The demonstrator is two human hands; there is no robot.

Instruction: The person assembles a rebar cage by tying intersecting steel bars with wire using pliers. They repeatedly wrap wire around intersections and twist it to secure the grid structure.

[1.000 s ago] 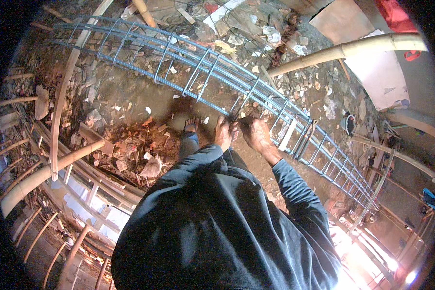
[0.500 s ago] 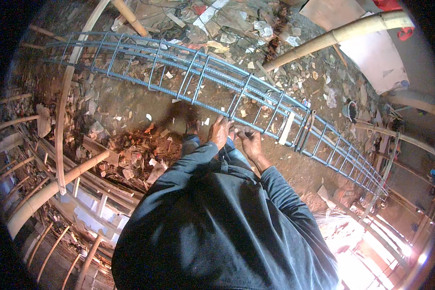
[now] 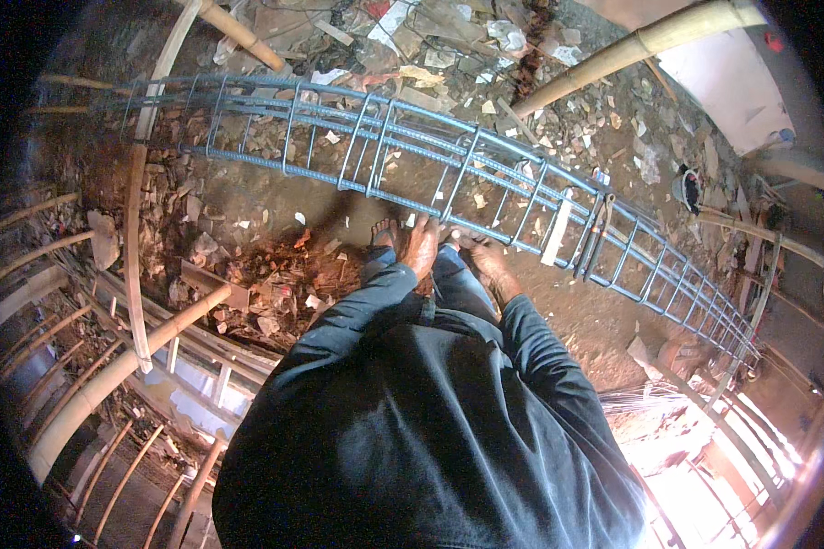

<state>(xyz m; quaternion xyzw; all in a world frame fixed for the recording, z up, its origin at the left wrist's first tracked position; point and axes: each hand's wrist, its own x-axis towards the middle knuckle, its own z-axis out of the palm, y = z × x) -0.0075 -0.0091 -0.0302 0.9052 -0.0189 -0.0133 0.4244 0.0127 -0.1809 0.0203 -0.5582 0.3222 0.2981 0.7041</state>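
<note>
A long rebar cage of ribbed bars and rectangular stirrups runs across in front of me. My left hand is closed at its near bar, beside a stirrup corner. Just to the right, my right hand has its fingers bent together against the same bar; what they pinch is too small to make out. A pair of pincers with dark handles lies across the cage farther right. Next to it rests a pale flat strip. My bare foot shows below the cage.
Bamboo poles slant in at the upper right and lower left. An upright wooden strip crosses the cage's left end. Rubble and scraps litter the dirt floor. A pale board leans at the far right, near a small container.
My right hand has moved in closer to the bar, its fingers now up against it. The left hand stays at the same stirrup. The whole view has shifted slightly.
</note>
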